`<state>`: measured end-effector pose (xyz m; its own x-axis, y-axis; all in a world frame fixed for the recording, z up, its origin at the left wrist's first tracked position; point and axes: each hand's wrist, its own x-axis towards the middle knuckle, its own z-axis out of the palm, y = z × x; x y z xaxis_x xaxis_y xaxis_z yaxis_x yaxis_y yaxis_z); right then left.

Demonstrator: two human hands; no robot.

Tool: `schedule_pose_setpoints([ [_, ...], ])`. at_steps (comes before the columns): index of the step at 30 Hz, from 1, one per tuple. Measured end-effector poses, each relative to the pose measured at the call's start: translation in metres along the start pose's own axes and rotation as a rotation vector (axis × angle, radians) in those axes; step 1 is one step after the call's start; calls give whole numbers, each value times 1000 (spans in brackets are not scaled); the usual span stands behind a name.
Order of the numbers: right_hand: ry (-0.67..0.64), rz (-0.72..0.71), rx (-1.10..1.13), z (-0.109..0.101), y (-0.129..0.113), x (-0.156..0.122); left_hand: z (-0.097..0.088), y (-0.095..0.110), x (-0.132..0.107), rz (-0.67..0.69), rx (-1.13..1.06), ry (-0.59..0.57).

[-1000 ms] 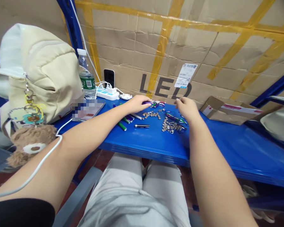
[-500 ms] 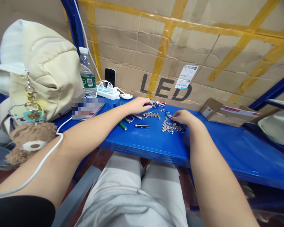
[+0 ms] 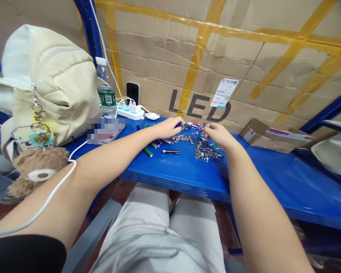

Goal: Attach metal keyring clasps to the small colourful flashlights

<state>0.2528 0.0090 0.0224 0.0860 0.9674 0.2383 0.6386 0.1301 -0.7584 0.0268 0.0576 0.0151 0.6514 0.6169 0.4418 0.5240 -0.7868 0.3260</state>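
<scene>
My left hand point(image 3: 167, 128) rests on the blue shelf point(image 3: 272, 178) with its fingers curled round a small purple tube point(image 3: 178, 124). My right hand point(image 3: 217, 135) is raised a little above the shelf and pinches a small purple piece point(image 3: 202, 126) at its fingertips. Between and below the hands lie several small silver button cells point(image 3: 200, 152) and a second cluster of silver button cells point(image 3: 182, 138). A dark little torch point(image 3: 171, 152) lies in front of them. Green and purple tubes point(image 3: 152, 146) lie near my left wrist.
A cream backpack point(image 3: 49, 85) with a plush bear point(image 3: 36, 168) stands at the left, beside a water bottle point(image 3: 105, 93) and a white power strip point(image 3: 130, 111). A flattened small carton point(image 3: 274, 135) lies at the right. Taped cardboard marked LED point(image 3: 199, 106) closes the back.
My right hand dropped to the pile of button cells, then lifted and moved left toward my left hand with a small purple piece pinched. My left hand barely moved.
</scene>
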Motion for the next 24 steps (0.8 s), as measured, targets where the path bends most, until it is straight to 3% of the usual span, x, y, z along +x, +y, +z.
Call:
schedule_pose_setpoints([
  [4, -201, -38, 461, 12, -8, -3, 1, 7, -2, 39, -37, 67],
  [8, -369, -20, 518, 17, -14, -9, -1, 14, -3, 196, -61, 94],
  [12, -398, -7, 500, 19, -16, -11, -1, 15, 1, 262, 22, 65],
  [15, -290, -66, 302, 21, -15, -11, -1, 15, 3, 209, 39, 64],
  [19, -38, -372, -97, 25, -15, -11, -3, 12, 3, 39, -47, 44],
  [21, -57, -487, -248, 27, -18, -12, -3, 10, 3, -7, -80, 34],
  [24, -74, -518, -503, 32, -23, -16, -2, 8, 5, -29, -150, 31],
])
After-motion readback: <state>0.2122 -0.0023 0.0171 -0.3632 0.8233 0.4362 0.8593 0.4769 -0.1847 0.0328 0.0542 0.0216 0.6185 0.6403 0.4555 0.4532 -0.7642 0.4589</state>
